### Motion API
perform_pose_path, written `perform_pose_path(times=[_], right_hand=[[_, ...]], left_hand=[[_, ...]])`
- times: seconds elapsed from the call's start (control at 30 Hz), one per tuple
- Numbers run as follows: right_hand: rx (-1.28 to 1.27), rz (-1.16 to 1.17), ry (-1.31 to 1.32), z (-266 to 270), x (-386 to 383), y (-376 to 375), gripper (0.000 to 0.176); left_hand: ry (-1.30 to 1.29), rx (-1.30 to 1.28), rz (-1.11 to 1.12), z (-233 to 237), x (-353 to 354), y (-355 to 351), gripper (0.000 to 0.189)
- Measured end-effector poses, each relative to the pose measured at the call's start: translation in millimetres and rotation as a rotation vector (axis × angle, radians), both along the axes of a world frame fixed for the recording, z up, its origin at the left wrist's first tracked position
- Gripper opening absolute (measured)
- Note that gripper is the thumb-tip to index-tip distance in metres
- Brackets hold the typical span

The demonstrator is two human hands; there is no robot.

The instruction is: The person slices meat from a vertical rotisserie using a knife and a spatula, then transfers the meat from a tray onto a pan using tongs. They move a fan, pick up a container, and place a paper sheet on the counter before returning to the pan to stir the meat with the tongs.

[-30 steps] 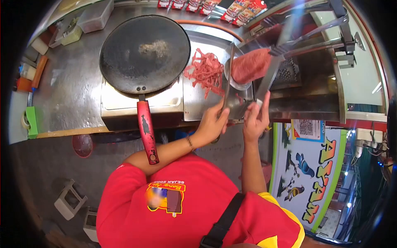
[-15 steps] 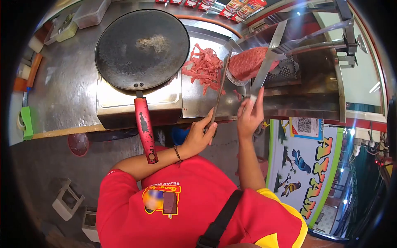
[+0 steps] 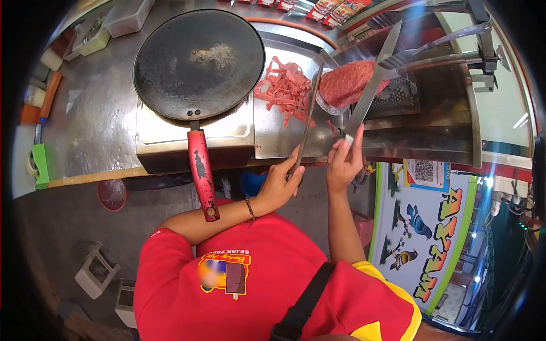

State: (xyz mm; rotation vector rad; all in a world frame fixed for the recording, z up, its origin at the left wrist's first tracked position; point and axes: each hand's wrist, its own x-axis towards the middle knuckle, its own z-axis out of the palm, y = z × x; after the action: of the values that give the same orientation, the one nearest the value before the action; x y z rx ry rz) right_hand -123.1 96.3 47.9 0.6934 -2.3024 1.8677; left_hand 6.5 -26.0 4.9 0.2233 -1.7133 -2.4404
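My left hand, a beaded bracelet at its wrist, is closed round the lower end of a long thin sharpening steel that points up and away. My right hand grips a long knife, its broad blade pointing away and slightly right. Blade and steel are apart. Between and beyond them, a large cone of reddish kebab meat lies sideways on a spit, partly covered by the blade. Shaved meat strips are heaped on a metal tray left of the steel.
A black flat pan with a red handle rests on a stove, the handle jutting past the counter edge. Plastic containers stand far left. A metal fork-like tool lies over the grill at right. A sign hangs below.
The whole view has shifted slightly. Both hands keep their grips, and the knife and steel hold nearly the same positions.
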Motion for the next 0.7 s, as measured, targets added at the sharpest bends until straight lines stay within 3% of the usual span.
perform_pose_path(times=[0.13,0.23,0.3,0.37,0.57,0.7], right_hand=[[0.011,0.009,0.086,37,-43,-38,0.057],[0.100,0.000,0.150,30,-39,-35,0.057],[0.156,0.035,0.193,-3,-15,-4,0.057],[0.136,-0.027,0.025,-23,18,15,0.057],[0.277,-0.076,0.249,6,-33,-24,0.054],[0.397,-0.073,0.275,-10,-22,-8,0.052]], left_hand=[[0.009,0.032,0.003,1,-3,6,0.061],[-0.001,0.056,0.022,4,-11,8,0.060],[0.028,0.173,0.031,6,-18,9,0.058],[0.025,0.193,0.039,10,-20,7,0.058],[0.028,0.192,0.027,7,-24,11,0.056],[0.070,0.284,0.030,9,-41,10,0.057]])
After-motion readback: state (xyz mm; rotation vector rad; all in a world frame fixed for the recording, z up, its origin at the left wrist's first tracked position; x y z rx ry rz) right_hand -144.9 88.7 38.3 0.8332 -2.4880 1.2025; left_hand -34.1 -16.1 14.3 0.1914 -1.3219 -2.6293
